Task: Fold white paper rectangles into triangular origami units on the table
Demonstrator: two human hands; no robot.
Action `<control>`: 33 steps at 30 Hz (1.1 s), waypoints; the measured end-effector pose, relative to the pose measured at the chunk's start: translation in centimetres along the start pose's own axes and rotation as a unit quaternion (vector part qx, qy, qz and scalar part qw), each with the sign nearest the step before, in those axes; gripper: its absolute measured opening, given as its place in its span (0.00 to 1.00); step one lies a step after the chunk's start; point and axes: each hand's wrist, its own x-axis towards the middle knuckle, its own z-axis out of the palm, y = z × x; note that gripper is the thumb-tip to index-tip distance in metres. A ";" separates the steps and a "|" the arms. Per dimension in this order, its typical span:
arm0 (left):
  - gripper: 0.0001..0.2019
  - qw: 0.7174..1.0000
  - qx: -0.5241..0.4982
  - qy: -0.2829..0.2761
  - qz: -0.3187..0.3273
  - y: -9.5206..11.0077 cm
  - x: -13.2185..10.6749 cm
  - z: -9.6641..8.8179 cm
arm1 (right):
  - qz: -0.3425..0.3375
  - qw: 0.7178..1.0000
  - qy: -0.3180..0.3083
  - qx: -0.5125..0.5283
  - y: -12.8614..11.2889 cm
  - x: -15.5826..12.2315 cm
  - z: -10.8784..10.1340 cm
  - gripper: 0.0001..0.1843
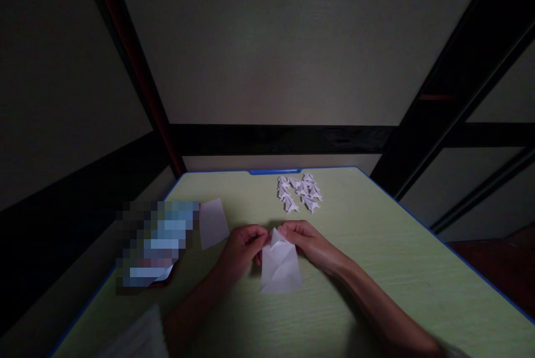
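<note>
A partly folded sheet of white paper (281, 269) is held up just above the table, its far end brought to a point and its near end still a flat rectangle with creases. My left hand (242, 246) pinches the paper's left edge near the point between thumb and fingers. On the other side my right hand (307, 238) is closed on the right edge of the point, thumb on top. Beyond both hands lies a group of several small folded paper figures (301, 188). Left of my left hand rests a flat sheet of white paper (213, 223).
The light-green table (376, 252) has a blue rim and a blue piece (275, 171) at its far edge. At the left stands or lies a device with a blurred screen (161, 246), touching or close to the flat sheet. A pale panelled wall (276, 51) rises behind.
</note>
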 end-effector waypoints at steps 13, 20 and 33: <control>0.08 0.996 0.031 0.077 0.039 0.2 0.1 -0.2 | -0.044 0.990 0.116 -0.060 0.3 0.6 0.1 0.15; 0.08 0.993 0.053 0.097 0.038 0.4 0.1 0.0 | -0.052 0.982 0.125 -0.133 0.8 0.5 0.2 0.11; 0.09 0.999 -0.001 0.041 0.007 0.0 0.1 -0.3 | 0.036 0.978 0.110 0.174 -0.3 0.3 -0.3 0.05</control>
